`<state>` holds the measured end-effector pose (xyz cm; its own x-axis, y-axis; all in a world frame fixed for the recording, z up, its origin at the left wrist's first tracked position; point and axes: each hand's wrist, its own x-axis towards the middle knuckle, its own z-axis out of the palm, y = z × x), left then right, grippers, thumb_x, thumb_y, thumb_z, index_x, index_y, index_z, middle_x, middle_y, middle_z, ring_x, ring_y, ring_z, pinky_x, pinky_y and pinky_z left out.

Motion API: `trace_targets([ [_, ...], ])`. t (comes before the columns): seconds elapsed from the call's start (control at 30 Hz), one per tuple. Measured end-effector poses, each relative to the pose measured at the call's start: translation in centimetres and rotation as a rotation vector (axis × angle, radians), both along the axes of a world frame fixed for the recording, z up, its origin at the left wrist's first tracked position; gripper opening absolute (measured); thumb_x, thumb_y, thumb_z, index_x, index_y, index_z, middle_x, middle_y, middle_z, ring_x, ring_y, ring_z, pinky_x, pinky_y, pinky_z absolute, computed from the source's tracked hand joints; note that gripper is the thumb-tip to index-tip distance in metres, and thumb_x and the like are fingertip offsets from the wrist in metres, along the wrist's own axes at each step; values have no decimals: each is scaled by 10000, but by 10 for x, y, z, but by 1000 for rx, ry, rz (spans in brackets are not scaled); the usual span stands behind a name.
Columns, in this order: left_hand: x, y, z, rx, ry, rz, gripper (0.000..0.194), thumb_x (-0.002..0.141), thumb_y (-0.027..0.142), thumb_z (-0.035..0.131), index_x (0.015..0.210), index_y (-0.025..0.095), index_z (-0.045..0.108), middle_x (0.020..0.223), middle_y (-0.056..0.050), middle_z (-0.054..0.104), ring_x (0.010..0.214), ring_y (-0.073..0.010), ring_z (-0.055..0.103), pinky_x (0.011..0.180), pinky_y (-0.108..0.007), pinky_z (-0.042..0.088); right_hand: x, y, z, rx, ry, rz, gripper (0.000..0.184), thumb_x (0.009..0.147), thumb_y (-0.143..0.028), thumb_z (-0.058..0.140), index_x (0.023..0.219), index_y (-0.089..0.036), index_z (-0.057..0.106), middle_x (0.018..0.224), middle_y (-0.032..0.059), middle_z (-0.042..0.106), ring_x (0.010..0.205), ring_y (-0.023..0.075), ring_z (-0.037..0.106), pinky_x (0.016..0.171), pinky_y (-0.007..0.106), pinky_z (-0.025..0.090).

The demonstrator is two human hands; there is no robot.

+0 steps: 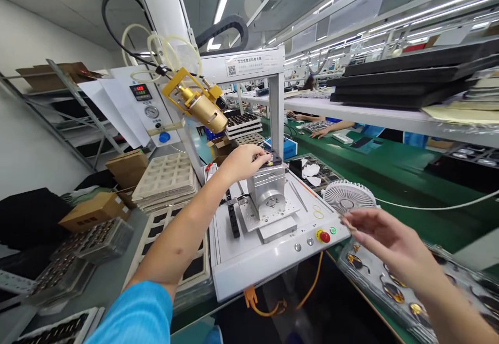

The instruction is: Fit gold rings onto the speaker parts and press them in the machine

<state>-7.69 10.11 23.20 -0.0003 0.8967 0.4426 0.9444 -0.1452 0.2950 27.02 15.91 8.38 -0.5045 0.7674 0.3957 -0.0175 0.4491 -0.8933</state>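
Observation:
My left hand (245,162) reaches to the top of a metal fixture block (268,180) in the middle of the machine. Its thumb and fingers are closed at the black plate (276,158) on top; whatever lies between the fingertips is too small to make out. My right hand (393,240) is raised off the machine's front right corner, beside a small white fan (348,197). Its thumb and fingertips come together in a pinch, and any small thing between them cannot be made out. Tweezers (298,197) lie on the machine's white base (241,261).
A gold dispensing head (205,110) hangs above and left of the fixture. A red emergency button (323,236) and green button (332,230) sit at the front edge. Stacked pulp trays (166,177) stand left; a tray of round parts (374,276) lies right. A co-worker's hands (322,132) are beyond.

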Motion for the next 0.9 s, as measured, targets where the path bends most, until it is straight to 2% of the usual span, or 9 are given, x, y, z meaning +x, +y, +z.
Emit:
trace_targets([
  [0.1, -5, -1, -3, -1, -24, -41, 240, 932, 333, 578, 857, 208, 768, 1029, -52, 805, 943, -220, 706, 839, -326, 482, 26, -7, -49, -218, -35, -97, 487, 756, -602, 850, 1030, -217, 733, 1058, 139, 774, 975, 330, 751, 863, 372, 658],
  [0.2, -8, 4, 0, 10, -53, 20, 246, 922, 336, 583, 796, 189, 735, 949, -55, 796, 861, -205, 684, 783, -317, 467, 35, -14, -81, -385, -76, -168, 576, 681, -664, 866, 995, -199, 739, 1017, 147, 780, 963, 339, 754, 867, 364, 655],
  [0.3, -9, 7, 11, -10, -11, 62, 259, 922, 352, 585, 781, 183, 720, 855, -43, 766, 748, -181, 634, 704, -306, 436, 33, -19, -94, -477, -78, -180, 627, 632, -682, 878, 992, -189, 734, 1024, 155, 777, 984, 346, 748, 882, 367, 649],
  [0.47, -4, -1, 20, -144, 146, 9, 295, 964, 375, 524, 839, 192, 718, 769, -27, 720, 690, -181, 614, 665, -305, 436, 27, -21, -104, -501, -38, -163, 606, 636, -660, 877, 997, -204, 708, 1061, 159, 768, 1019, 338, 737, 917, 378, 633],
  [0.53, -1, -7, 13, -144, 195, -5, 337, 992, 436, 486, 943, 194, 714, 873, -51, 749, 778, -210, 664, 729, -328, 487, 26, -19, -112, -493, -44, -152, 582, 650, -636, 869, 1002, -207, 692, 1075, 160, 764, 1026, 334, 735, 942, 394, 621],
  [0.6, 1, -12, 1, -117, 247, -24, 436, 947, 571, 561, 1102, 183, 687, 1104, -105, 757, 988, -271, 700, 873, -387, 533, 25, -15, -122, -483, -62, -134, 582, 661, -597, 862, 1047, -206, 671, 1082, 159, 760, 1036, 332, 730, 945, 405, 615],
  [0.73, 0, -15, -22, -43, 301, -16, 880, 763, 736, 724, 1380, 129, 564, 1532, -217, 545, 1432, -395, 495, 1191, -507, 404, 12, -1, -144, -429, -180, -96, 768, 715, -550, 775, 1339, -162, 553, 951, 108, 753, 857, 296, 735, 768, 396, 622],
  [0.83, -2, -15, -20, -97, 274, -1, 926, 784, 759, 685, 1439, 123, 526, 1609, -220, 461, 1503, -399, 418, 1241, -524, 350, -6, 10, -155, -302, -377, -134, 849, 797, -459, 655, 1533, -123, 398, 887, 57, 737, 726, 255, 698, 729, 384, 566],
  [0.9, -3, -23, -15, -141, 245, -6, 888, 821, 760, 639, 1442, 134, 533, 1618, -213, 454, 1529, -399, 378, 1253, -555, 320, -18, 14, -158, -206, -532, -168, 866, 833, -377, 601, 1600, -106, 304, 893, 46, 735, 733, 250, 691, 755, 375, 530],
])
